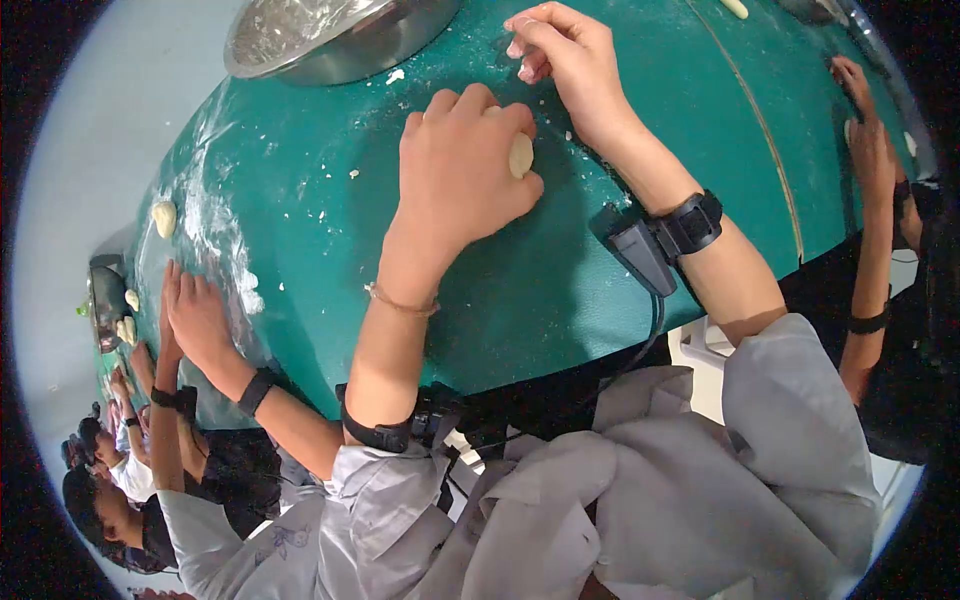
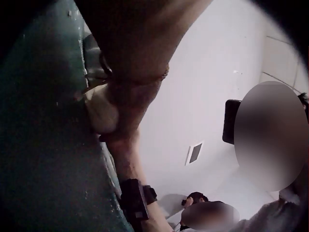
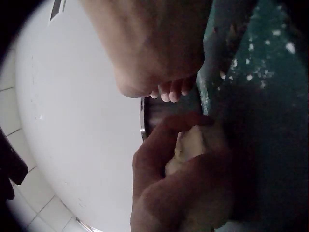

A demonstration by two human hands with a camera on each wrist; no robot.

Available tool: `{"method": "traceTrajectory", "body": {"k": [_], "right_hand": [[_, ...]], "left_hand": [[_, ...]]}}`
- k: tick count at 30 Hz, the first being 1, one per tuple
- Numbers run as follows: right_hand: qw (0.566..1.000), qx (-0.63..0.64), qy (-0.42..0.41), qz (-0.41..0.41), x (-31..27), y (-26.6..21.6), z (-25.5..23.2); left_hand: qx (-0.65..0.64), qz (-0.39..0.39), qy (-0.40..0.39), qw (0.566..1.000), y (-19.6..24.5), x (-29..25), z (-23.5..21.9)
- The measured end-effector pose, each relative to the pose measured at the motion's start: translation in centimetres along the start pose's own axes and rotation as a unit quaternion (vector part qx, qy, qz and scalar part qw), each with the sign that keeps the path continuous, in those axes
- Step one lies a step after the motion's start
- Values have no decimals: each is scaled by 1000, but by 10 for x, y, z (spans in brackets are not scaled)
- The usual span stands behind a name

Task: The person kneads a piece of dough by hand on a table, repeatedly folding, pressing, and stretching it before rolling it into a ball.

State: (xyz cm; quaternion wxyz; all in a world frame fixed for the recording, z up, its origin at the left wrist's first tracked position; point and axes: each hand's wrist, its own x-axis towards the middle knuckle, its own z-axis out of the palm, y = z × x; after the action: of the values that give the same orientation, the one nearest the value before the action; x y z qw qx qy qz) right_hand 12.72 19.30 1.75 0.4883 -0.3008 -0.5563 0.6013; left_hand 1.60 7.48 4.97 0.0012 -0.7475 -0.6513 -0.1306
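My left hand (image 1: 460, 165) grips a pale lump of dough (image 1: 521, 156) on the green tabletop (image 1: 480, 330), its fingers and thumb curled round the sides. Most of the lump is hidden under the palm in the head view. Seen from the left wrist, the smooth side of the dough (image 2: 101, 112) bulges out beside the hand, low against the table. The right wrist view shows a creased face of the dough (image 3: 190, 145) between thumb and fingers. Beyond it, my right hand (image 1: 570, 60) hovers with loosely bent fingers, white residue on the fingertips, holding nothing.
A metal bowl (image 1: 350, 52) dusted with flour stands at the far edge. Scattered flour (image 1: 225, 225) and crumbs mark the left side, near a small dough piece (image 1: 164, 219). A neighbour's hand (image 1: 200, 315) rests at left; another person's hands (image 1: 868, 145) are at right.
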Motion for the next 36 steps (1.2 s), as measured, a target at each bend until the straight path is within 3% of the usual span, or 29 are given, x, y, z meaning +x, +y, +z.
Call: {"method": "traceTrajectory", "body": {"k": [3,4,7,10,13,14,16,18,20,24,26,28,29,32,36], "right_hand": [[1000,4,-20,17,-1,0,1],[999,-1,-28,17,0,3,-1],[997,-24,-79,1,-4,3,-1],[987,-95,-133,-11,-10,4,6],[967,-155,-189,-75,-17,8,16],[958,-171,-206,-105,-21,7,18],[946,-204,-251,-39,-34,-12,23],[949,-68,-308,28,-37,-8,30],[940,38,-320,113,-46,-19,33],[920,176,-296,190,-62,-25,41],[880,300,-296,221,-59,-23,38],[824,420,-287,250,-59,-19,35],[844,380,-283,252,-59,-18,37],[930,273,-159,190,-68,-32,50],[948,244,-77,191,-73,-49,49]], "left_hand": [[-99,-19,43,994,-13,2,5],[-159,-59,44,985,-19,3,5],[-310,-169,69,933,-32,5,4],[-398,-198,110,889,-43,2,2],[-567,-262,206,754,-60,-1,10],[-624,-220,203,722,-74,-7,11],[-702,-162,281,634,-76,-8,7],[-749,-94,297,585,-74,-8,-2],[-741,-62,314,590,-57,-9,-11],[-479,30,340,809,-46,-1,5],[-416,77,306,853,-40,-7,3],[-424,81,318,844,-27,-7,4],[-428,83,324,840,-21,-7,4],[-198,129,340,910,-13,-10,0],[-227,172,389,876,-9,-5,0]]}}
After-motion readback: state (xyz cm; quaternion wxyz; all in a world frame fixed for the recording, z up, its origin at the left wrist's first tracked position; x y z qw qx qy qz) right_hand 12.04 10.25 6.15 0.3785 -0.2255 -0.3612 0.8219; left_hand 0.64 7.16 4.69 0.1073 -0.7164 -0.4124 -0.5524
